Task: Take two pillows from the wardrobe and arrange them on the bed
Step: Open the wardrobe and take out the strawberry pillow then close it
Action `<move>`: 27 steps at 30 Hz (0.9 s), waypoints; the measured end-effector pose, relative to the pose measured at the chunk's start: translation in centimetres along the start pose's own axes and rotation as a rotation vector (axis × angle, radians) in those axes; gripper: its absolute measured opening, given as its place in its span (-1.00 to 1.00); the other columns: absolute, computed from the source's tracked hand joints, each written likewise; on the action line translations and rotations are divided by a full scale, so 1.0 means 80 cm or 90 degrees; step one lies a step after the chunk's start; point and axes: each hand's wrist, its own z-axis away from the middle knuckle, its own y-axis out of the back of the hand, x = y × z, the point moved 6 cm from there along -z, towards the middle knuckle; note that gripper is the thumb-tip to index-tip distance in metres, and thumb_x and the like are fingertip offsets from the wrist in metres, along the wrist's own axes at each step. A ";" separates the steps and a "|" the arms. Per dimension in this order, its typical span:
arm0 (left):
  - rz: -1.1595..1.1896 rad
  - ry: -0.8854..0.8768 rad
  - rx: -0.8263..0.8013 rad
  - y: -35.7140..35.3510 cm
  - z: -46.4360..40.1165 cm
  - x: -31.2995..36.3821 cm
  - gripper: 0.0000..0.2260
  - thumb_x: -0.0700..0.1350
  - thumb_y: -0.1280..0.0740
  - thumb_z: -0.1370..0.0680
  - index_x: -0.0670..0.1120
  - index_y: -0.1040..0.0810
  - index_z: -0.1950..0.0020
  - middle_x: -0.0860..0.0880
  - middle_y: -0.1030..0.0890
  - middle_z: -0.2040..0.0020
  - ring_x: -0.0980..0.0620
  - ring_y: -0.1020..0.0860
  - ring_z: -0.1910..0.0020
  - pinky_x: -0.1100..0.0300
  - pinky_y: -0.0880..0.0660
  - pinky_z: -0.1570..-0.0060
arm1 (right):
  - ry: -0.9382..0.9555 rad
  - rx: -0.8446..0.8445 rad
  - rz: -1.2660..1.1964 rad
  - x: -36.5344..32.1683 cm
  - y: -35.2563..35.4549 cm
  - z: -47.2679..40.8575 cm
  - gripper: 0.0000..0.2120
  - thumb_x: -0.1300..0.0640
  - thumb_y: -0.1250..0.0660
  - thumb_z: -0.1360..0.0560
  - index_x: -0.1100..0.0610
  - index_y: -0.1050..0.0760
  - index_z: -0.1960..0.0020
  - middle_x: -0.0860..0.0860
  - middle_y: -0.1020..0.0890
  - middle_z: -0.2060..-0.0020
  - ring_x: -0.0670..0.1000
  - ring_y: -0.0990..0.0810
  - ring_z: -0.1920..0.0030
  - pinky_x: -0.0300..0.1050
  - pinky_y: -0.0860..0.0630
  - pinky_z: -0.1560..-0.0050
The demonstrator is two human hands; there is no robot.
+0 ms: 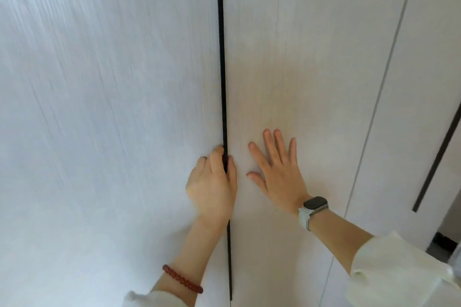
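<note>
1. Wardrobe [112, 107] doors fill the view; pillows hidden
2. Left hand [212, 187] has fingers hooked into the dark gap [220, 57], gripping the left door's edge
3. Right hand [279, 177] lies flat, fingers spread, on the right door [299, 45]

Pale matt wood-grain wardrobe doors [287, 57], faint vertical streaking, black matt strip [220, 57] between them, glossy red beaded bracelet [182, 279] lower centre, smooth pale rubbery watch strap [305, 218], dark glossy watch face, soft white cloth sleeves [389, 271].
</note>
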 end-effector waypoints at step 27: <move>-0.032 0.111 0.064 0.373 0.192 0.072 -0.74 -0.01 -0.24 -0.53 -0.05 -0.39 -0.18 0.11 -0.49 0.05 0.12 -0.51 0.16 0.20 -0.50 0.19 | 0.341 -0.210 -0.890 -0.224 0.229 0.255 -0.47 0.09 -0.01 -0.57 -0.26 0.15 -0.41 -0.27 -0.15 -0.40 -0.17 -0.26 -0.38 -0.26 -0.32 -0.30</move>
